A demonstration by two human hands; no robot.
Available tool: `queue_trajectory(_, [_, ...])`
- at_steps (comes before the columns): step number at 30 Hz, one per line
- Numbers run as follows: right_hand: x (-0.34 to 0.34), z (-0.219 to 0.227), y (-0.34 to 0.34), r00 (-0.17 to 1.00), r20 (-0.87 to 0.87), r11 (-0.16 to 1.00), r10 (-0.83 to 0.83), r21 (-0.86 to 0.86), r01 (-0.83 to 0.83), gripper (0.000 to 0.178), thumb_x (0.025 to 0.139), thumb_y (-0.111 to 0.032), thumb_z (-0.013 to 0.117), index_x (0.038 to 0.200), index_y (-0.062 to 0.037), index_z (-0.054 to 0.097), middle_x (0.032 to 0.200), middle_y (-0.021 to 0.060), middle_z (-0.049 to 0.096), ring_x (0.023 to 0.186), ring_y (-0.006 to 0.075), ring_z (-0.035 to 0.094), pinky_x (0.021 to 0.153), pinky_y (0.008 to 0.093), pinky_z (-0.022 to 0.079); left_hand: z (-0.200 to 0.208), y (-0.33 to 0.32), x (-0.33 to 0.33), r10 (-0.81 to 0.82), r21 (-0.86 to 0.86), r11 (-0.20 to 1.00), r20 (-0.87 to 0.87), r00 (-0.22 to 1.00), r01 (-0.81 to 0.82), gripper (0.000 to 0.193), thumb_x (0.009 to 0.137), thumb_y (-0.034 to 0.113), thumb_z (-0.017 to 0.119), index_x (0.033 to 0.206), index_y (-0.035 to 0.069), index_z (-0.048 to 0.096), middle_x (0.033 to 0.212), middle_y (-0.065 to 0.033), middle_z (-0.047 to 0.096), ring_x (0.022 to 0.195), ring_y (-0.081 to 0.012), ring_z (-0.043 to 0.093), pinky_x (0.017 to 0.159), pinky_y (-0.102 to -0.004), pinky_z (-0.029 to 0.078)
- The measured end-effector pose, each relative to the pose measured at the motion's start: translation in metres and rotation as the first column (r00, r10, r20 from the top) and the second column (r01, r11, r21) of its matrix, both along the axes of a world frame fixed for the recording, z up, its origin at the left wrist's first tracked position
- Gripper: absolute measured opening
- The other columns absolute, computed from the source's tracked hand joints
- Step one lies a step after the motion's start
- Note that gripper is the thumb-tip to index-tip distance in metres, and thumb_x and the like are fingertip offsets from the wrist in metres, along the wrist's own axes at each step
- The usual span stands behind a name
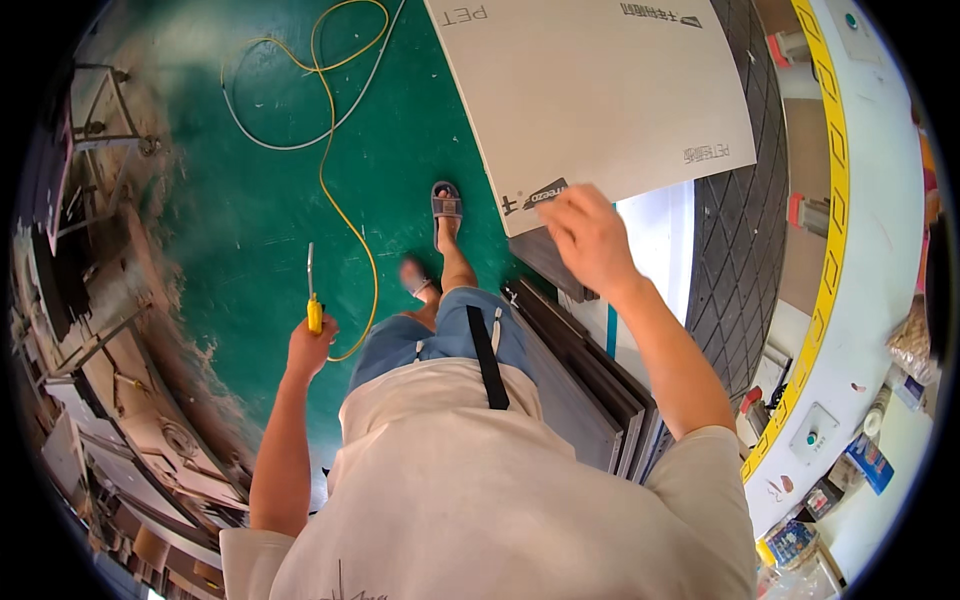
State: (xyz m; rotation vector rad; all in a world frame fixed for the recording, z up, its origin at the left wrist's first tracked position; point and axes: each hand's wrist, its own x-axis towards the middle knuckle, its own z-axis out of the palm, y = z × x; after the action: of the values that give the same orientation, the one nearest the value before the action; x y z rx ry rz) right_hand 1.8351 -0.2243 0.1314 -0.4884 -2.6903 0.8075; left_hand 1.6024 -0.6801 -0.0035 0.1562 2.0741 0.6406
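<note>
shiny metal nozzle point(310, 264); smooth matt board point(605, 100)

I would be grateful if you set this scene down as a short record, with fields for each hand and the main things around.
Left hand: closed around a yellow-handled tool with a thin metal tube pointing away
Right hand: fingers bent, over the near edge of the pale board; contact unclear
Pale board: lying flat, dark printing on top
Yellow hose: runs across the green floor toward the left hand
Pale hose: curved on the floor, crossing the yellow one
Panels: on edge, beneath the right forearm
</note>
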Motion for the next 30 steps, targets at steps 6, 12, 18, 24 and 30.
queue_trajectory(6, [-0.076,-0.022,0.036,0.991,-0.112,0.994,0.078,0.085,-0.068,0.01,0.085,-0.007,0.069,0.094,-0.0097,0.075,0.086,0.0049,0.062,0.086,0.0264,0.062,0.073,0.0394,0.052,0.013,0.07,-0.016,-0.215,0.003,0.976,-0.192,0.958,0.219,0.025,0.098,0.028,0.065,0.101,0.004,0.068,0.086,-0.018,0.071,0.08,-0.0362,0.07,0.072,-0.0438,0.053])
queue_trajectory(12, [-0.109,-0.04,0.05,0.919,0.002,0.903,0.395,0.18,-0.389,0.011,0.081,-0.01,0.068,0.091,-0.0064,0.071,0.088,0.0069,0.06,0.089,0.028,0.061,0.075,0.039,0.053,0.033,0.113,-0.012,-0.306,-0.045,0.949,-0.376,0.875,0.313,0.033,0.096,0.031,0.071,0.105,0.002,0.058,0.087,-0.0242,0.068,0.081,-0.0463,0.066,0.069,-0.0507,0.051])
queue_trajectory(18, [0.052,-0.032,-0.015,0.732,0.262,0.778,0.629,-0.202,-0.596,0.009,0.081,-0.007,0.065,0.089,-0.0067,0.067,0.088,0.0067,0.055,0.088,0.0263,0.06,0.076,0.0378,0.052,0.102,0.148,-0.017,-0.106,0.038,0.99,-0.445,0.889,0.137,0.045,0.093,0.033,0.078,0.116,0.002,0.057,0.085,-0.0215,0.068,0.078,-0.0403,0.069,0.069,-0.0463,0.053])
queue_trajectory(24, [0.046,-0.016,-0.041,0.9,0.208,0.782,-0.383,-0.446,0.436,0.006,0.094,-0.007,0.07,0.094,-0.0045,0.065,0.09,0.0093,0.065,0.077,0.0251,0.063,0.068,0.0338,0.051,0.167,0.19,-0.039,-0.601,-0.137,0.774,-0.468,0.648,0.619,0.037,0.088,0.038,0.08,0.09,0.004,0.069,0.08,-0.0132,0.06,0.074,-0.0375,0.063,0.063,-0.0441,0.05])
queue_trajectory(30, [0.035,-0.029,-0.048,0.505,0.348,0.038,-0.79,-0.794,0.606,0.02,0.099,-0.019,0.075,0.1,0.0006,0.069,0.081,0.0024,0.068,0.076,0.0074,0.059,0.068,0.0252,0.048,0.218,0.24,-0.028,-0.831,-0.174,0.491,-0.388,0.399,0.854,0.044,0.082,0.048,0.083,0.079,0.007,0.068,0.085,-0.0107,0.061,0.079,-0.0337,0.066,0.066,-0.0452,0.053])
